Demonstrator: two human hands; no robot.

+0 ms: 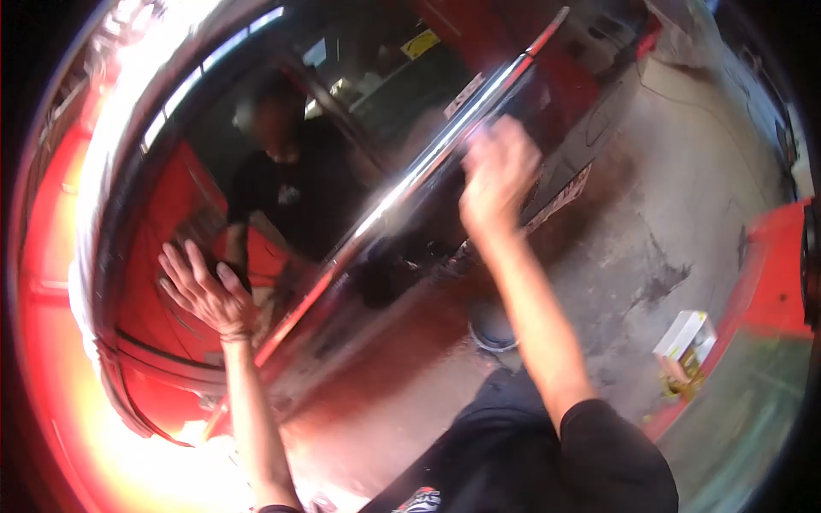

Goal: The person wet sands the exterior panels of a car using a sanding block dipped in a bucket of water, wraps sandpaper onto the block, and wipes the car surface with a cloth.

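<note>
A dark, glossy vehicle window (342,154) reflects a person in a black shirt. Along its lower edge runs a shiny metal trim strip (402,190), slanting from lower left to upper right. My left hand (205,286) lies against the glass near the lower left, fingers spread, holding nothing. At the strip's upper part is my right hand (500,162), its fingers curled together and blurred by motion; anything inside them is hidden.
Red bodywork (53,342) curves along the left side. On the concrete floor (624,248) stand a round container (493,332) and, further right, a small white box (684,335). A red panel (780,265) is at the right edge.
</note>
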